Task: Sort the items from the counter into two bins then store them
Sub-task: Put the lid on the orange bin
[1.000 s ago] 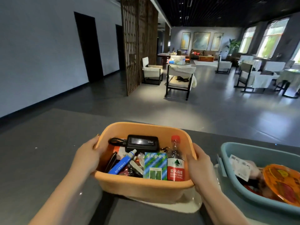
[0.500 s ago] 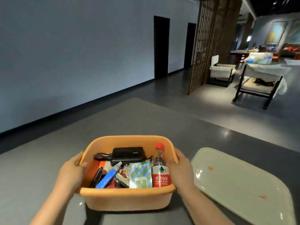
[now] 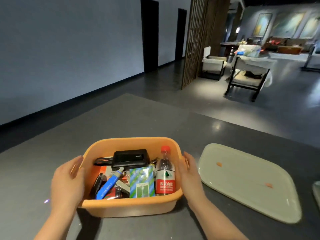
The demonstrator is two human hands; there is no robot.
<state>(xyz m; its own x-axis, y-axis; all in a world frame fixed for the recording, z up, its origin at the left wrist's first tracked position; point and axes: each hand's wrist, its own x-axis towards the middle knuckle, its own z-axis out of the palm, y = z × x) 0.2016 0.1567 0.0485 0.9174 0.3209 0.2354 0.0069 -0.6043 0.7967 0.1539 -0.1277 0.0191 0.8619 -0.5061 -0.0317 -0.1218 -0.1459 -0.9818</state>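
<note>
The orange plastic bin sits on the grey tabletop at lower centre. The left hand and right hand flank its sides, fingers straight and relaxed. A pale lid lies at lower right.

Lounge: armchairs, paintings

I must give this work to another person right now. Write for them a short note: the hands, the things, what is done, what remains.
Left hand: open, fingers straight beside the orange bin, apparently just off its left wall.
Right hand: open, at the bin's right wall.
The bin stands on the grey counter, filled: water bottle, black case, blue tube, green packet.
The pale lid lies to its right.
Done: this bin sorted.
Left: probably lid on, then store it.
</note>
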